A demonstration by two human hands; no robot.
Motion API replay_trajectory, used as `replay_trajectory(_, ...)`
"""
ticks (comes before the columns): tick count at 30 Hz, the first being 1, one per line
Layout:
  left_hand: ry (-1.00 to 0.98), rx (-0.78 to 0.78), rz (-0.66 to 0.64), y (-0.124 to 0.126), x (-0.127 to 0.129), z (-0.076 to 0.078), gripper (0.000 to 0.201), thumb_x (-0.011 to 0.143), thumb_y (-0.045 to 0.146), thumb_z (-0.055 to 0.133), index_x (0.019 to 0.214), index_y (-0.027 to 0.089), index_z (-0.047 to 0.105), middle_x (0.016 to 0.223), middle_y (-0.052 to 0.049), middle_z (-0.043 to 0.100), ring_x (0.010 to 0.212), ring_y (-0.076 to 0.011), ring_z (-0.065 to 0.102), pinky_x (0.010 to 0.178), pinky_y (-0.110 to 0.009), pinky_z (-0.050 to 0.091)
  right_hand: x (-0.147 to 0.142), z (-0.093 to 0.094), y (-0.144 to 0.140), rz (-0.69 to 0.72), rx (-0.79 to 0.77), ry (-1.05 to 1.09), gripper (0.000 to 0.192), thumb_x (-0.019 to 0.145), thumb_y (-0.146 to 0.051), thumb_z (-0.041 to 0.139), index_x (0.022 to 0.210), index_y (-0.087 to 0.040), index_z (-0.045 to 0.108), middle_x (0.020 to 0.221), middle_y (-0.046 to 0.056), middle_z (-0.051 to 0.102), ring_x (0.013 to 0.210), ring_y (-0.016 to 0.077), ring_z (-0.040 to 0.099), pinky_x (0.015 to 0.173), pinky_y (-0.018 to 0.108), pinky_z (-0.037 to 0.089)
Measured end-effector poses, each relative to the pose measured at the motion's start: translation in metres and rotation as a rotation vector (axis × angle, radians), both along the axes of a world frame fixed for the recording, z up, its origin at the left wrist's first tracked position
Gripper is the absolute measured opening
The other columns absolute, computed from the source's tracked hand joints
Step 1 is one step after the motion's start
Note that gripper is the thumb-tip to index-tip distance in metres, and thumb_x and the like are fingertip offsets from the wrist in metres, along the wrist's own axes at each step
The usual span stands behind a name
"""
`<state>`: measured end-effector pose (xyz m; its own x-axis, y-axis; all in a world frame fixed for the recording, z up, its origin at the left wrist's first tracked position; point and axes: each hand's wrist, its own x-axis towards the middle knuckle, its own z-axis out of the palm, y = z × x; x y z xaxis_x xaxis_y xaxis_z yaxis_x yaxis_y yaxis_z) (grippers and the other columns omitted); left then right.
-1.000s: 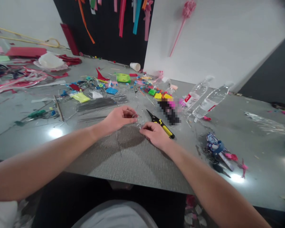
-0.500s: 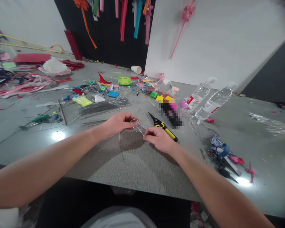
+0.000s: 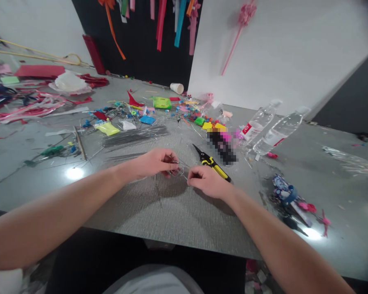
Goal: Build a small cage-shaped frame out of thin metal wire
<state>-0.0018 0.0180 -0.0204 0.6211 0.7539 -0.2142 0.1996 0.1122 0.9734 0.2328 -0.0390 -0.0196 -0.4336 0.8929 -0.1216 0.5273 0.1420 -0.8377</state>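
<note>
My left hand (image 3: 155, 162) and my right hand (image 3: 206, 181) meet over the middle of the grey table (image 3: 171, 212). Both pinch a thin bent metal wire (image 3: 178, 170) that loops between their fingertips, with one end trailing down toward the table. The wire is fine and hard to follow. Black and yellow cutters (image 3: 212, 162) lie on the table just behind my right hand, apart from it.
A bundle of straight wires (image 3: 135, 135) lies behind my left hand. Small coloured craft bits (image 3: 159, 107) are scattered further back. Two clear plastic bottles (image 3: 270, 127) lie at the right. A blue and pink clutter (image 3: 290, 200) sits at the near right. Ribbons (image 3: 24, 102) cover the far left.
My hands have drawn closer together on the wire and shifted slightly toward me. The view has tilted up a little.
</note>
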Motion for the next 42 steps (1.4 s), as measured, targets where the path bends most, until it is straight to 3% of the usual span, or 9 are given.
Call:
replay_trajectory(8,-0.005,-0.077,-0.008,-0.009,0.002,0.003,0.024,0.084,0.037,0.078,0.09,0.02,0.063,0.081,-0.001,0.072,0.078,-0.0154,0.071,0.072,-0.031,0.06,0.001,0.003,-0.001,0.034,0.005,-0.046,0.014,0.079,-0.018,0.062,0.065,-0.02,0.058,0.062,-0.004,0.052,0.063,0.0126,0.046,0.06,0.027,0.034)
replay_trajectory(13,0.014,-0.077,0.019,-0.015,0.002,0.004,0.032,0.075,0.032,0.085,0.092,0.021,0.06,0.084,-0.001,0.071,0.076,-0.0157,0.069,0.07,-0.032,0.059,0.001,0.003,0.0,0.053,-0.019,-0.053,0.016,0.08,-0.018,0.062,0.065,-0.02,0.056,0.061,-0.004,0.05,0.061,0.0124,0.045,0.059,0.027,0.033)
replay_trajectory(16,0.039,-0.041,0.011,-0.015,0.002,0.001,0.036,0.072,0.029,0.087,0.093,0.022,0.059,0.088,-0.001,0.071,0.073,-0.0145,0.067,0.067,-0.031,0.057,0.001,0.003,-0.001,0.061,-0.009,-0.048,0.015,0.08,-0.018,0.061,0.065,-0.02,0.057,0.061,-0.004,0.05,0.061,0.0123,0.046,0.059,0.027,0.033)
replay_trajectory(22,0.114,0.031,0.008,-0.014,0.003,-0.001,0.036,0.076,0.035,0.084,0.095,0.021,0.057,0.076,0.003,0.066,0.064,-0.0135,0.064,0.061,-0.028,0.05,0.001,0.002,-0.001,0.087,-0.005,-0.078,0.014,0.08,-0.017,0.062,0.067,-0.019,0.057,0.063,-0.004,0.053,0.063,0.0116,0.047,0.06,0.026,0.034)
replay_trajectory(31,0.096,0.052,0.008,-0.015,0.002,0.002,0.034,0.076,0.031,0.083,0.096,0.02,0.057,0.082,0.0,0.071,0.069,-0.0126,0.062,0.064,-0.027,0.046,0.003,0.0,0.001,0.102,0.02,-0.066,0.015,0.085,-0.024,0.064,0.072,-0.019,0.06,0.066,-0.003,0.056,0.065,0.0118,0.05,0.063,0.026,0.037)
replay_trajectory(42,0.15,0.193,-0.019,-0.015,0.002,0.001,0.031,0.077,0.031,0.081,0.096,0.021,0.059,0.087,-0.002,0.074,0.077,-0.0158,0.065,0.071,-0.03,0.046,0.002,0.0,0.001,0.136,0.024,-0.024,0.012,0.089,-0.023,0.061,0.078,-0.019,0.062,0.071,-0.004,0.056,0.068,0.0118,0.05,0.065,0.026,0.039)
